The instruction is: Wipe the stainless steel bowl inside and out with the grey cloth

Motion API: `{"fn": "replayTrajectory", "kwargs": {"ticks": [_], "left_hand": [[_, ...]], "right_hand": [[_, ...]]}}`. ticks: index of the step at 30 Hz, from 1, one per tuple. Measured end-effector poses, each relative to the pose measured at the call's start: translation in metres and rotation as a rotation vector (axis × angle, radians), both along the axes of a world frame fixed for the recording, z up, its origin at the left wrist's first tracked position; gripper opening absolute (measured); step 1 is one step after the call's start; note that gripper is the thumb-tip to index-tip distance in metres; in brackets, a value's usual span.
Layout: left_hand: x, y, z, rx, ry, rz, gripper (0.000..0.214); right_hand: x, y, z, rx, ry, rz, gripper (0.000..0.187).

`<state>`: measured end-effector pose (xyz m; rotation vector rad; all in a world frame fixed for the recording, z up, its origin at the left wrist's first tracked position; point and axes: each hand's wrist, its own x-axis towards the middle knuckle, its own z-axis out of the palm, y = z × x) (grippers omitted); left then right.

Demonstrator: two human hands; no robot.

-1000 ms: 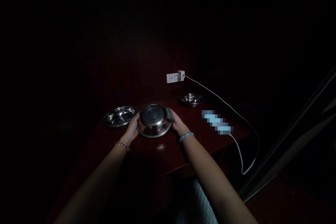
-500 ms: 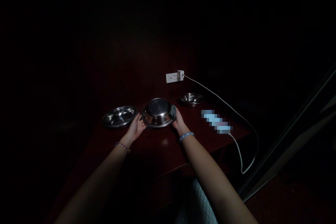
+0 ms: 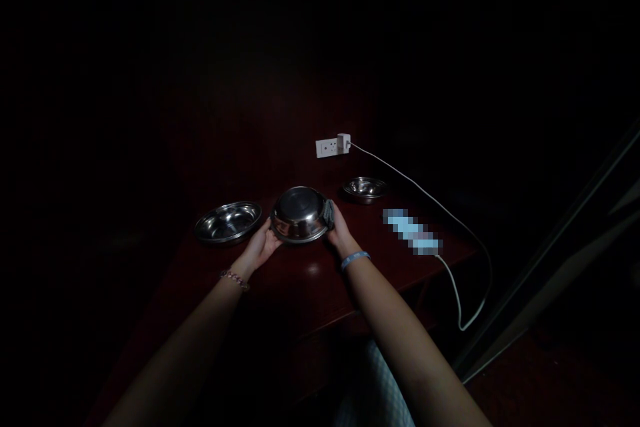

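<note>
Between both hands a shiny metal bowl (image 3: 299, 215) is held upside down, its flat base turned up toward me. My left hand (image 3: 261, 245) grips its rim from the left, with the fingers partly under the edge. On the other side my right hand (image 3: 341, 230) presses a dark grey cloth (image 3: 329, 214) against the bowl's wall and rim. A wider metal bowl (image 3: 229, 222) rests upright just left of my left hand. Behind my right hand, farther back, stands a smaller upright metal bowl (image 3: 365, 190).
All this is over a dark red table (image 3: 305, 293). At its right lies a blurred-out device (image 3: 413, 231) on a white cable (image 3: 425, 188), which runs to a charger (image 3: 343, 143) in the wall socket (image 3: 327, 148). The cable loops below the table's edge. Surroundings are very dark.
My left hand's fingers have closed in a little at the bowl's rim. The bowl, the cloth and my right hand have hardly moved.
</note>
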<state>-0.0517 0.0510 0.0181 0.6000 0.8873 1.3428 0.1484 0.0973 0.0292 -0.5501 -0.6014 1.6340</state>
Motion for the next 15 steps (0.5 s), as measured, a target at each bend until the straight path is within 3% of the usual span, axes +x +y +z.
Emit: {"fn": "replayTrajectory", "kwargs": {"ticks": [4, 15], "left_hand": [[-0.0018, -0.001, 0.0006, 0.018, -0.024, -0.068, 0.038], [0.0014, -0.0016, 0.0033, 0.025, -0.039, 0.001, 0.033]], "right_hand": [[-0.0001, -0.0002, 0.0005, -0.129, 0.107, 0.005, 0.022], [-0.0026, 0.0037, -0.0036, -0.103, 0.046, -0.033, 0.02]]}}
